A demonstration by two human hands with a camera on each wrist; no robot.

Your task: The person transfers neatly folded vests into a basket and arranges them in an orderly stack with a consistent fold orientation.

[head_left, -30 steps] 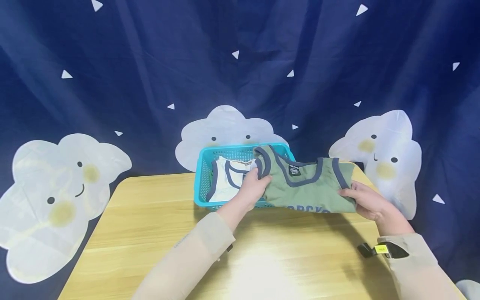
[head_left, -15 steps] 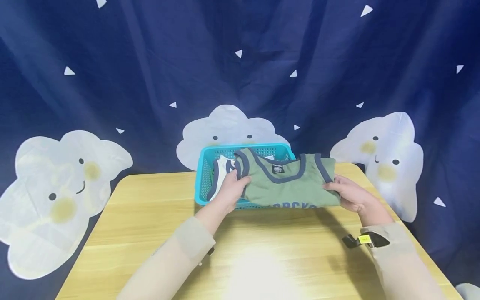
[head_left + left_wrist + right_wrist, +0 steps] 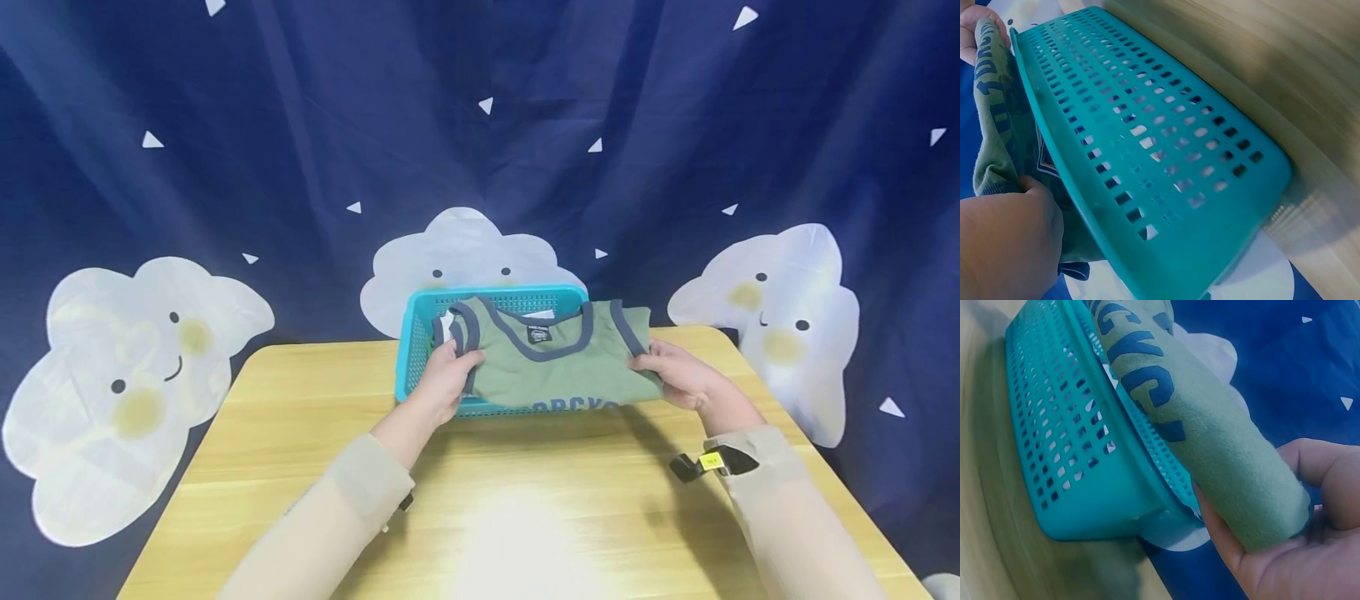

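A folded green tank top (image 3: pixel 555 371) with navy trim, a black neck label and navy lettering is stretched between both hands above a turquoise perforated basket (image 3: pixel 402 367). My left hand (image 3: pixel 442 375) grips its left shoulder edge, thumb on top. At the opposite side my right hand (image 3: pixel 678 375) pinches the right edge; the right wrist view shows fingers under the rolled green fabric (image 3: pixel 1222 437) and the thumb over it. White cloth with navy trim (image 3: pixel 447 325) lies in the basket, mostly hidden beneath the tank top. The basket's holed side wall (image 3: pixel 1147 125) fills the left wrist view.
The basket stands near the back edge of a light wooden table (image 3: pixel 300 442). Behind it hangs a dark blue curtain (image 3: pixel 480 150) with white triangles and smiling clouds. A black strap with a yellow tag (image 3: pixel 712 460) sits on the right cuff.
Both hands have carried the green tank top leftward, from beside the basket's right part to over the basket. It now covers most of the white cloth.
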